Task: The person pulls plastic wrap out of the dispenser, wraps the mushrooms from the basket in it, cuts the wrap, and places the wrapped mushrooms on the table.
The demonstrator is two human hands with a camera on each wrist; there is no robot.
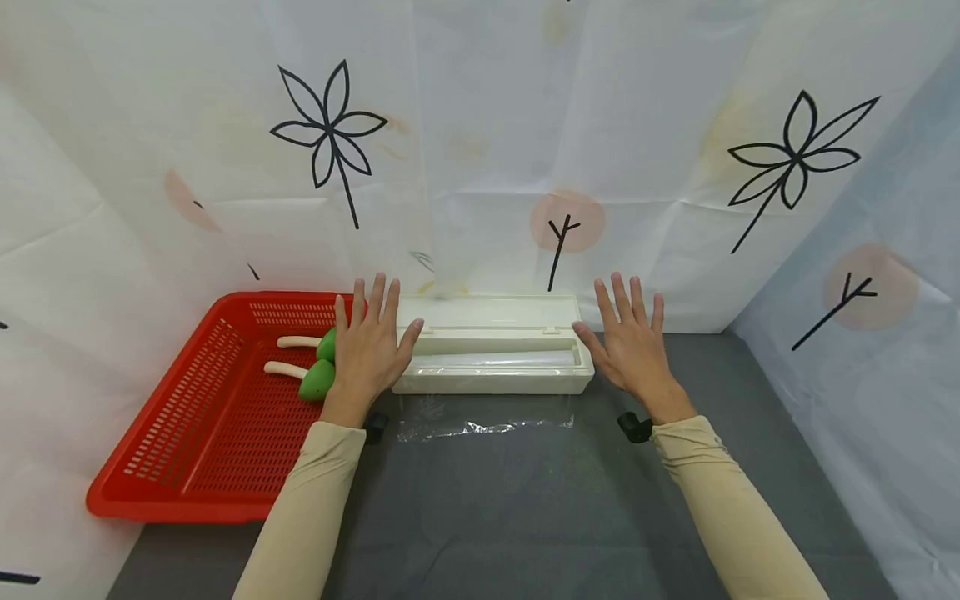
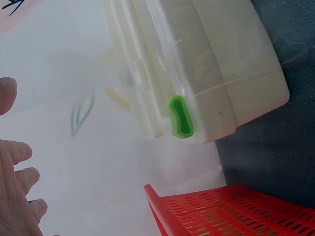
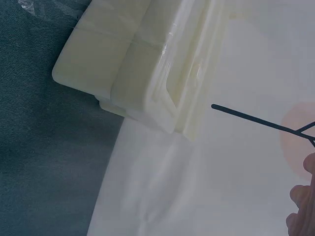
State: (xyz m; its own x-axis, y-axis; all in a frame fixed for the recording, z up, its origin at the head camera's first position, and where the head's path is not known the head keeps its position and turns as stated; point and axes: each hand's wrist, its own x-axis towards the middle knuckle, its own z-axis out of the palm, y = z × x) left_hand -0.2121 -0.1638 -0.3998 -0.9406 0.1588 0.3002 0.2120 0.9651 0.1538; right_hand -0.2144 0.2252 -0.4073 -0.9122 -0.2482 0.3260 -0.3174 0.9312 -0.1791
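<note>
Cream box stands on the grey worktop, its long axis running from left to right, its lid raised at the far side. Leftmost is a red basket with two green pieces on white stems, partly covered by the left hand. This hand's fingers are spread, grasping nothing. A green part at the box's left end is perhaps a slider. Clear film lies before the box, its edges hard to distinguish. The right hand, near the right end, is equally spread and free.
</note>
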